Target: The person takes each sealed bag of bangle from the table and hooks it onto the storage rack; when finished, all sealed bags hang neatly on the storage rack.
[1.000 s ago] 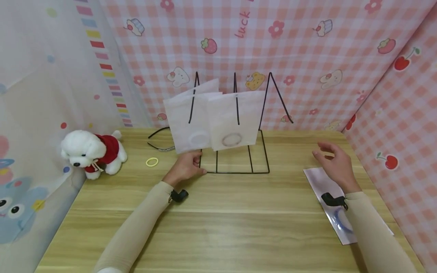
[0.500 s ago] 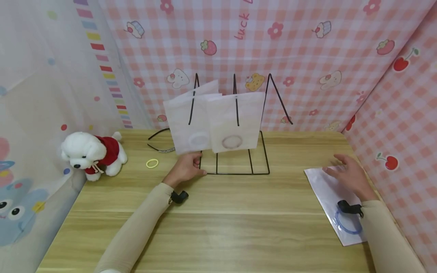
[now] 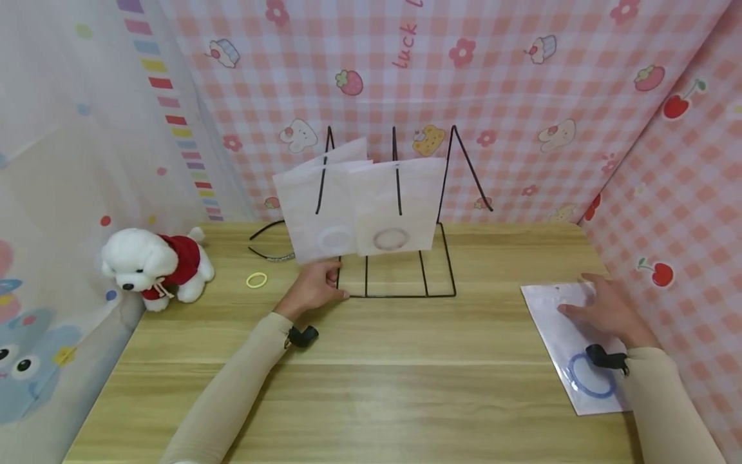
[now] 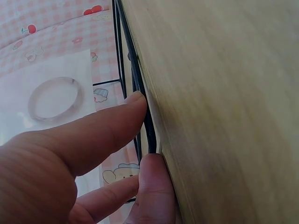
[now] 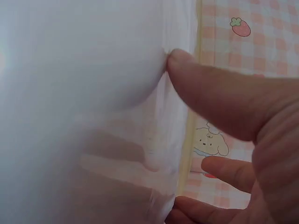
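My left hand [image 3: 313, 287] holds the front left corner of a black wire display rack [image 3: 400, 296]. In the left wrist view its thumb and fingertips close around the dark base bar [image 4: 148, 126]. White packets hang on the rack's hooks, among them one packet [image 3: 400, 200] with a pale bracelet [image 3: 391, 238] showing through. On the right of the table lies a clear-fronted white packet [image 3: 551, 335] with a blue bracelet [image 3: 570, 380] inside. My right hand [image 3: 614, 316] is spread over its upper right part. The right thumb [image 5: 210, 88] touches the glossy packet surface, fingers by its edge.
A white plush dog [image 3: 153, 264] in a red top stands at the left. Near it are a yellow ring [image 3: 256, 280] and a black headband [image 3: 269, 256] partly hidden behind the packets. Patterned cloth walls [image 3: 522, 116] border the wooden table [image 3: 371, 386].
My right hand has moved right and toward me, coming down over the packet with the blue bracelet. The left hand has kept its hold on the rack.
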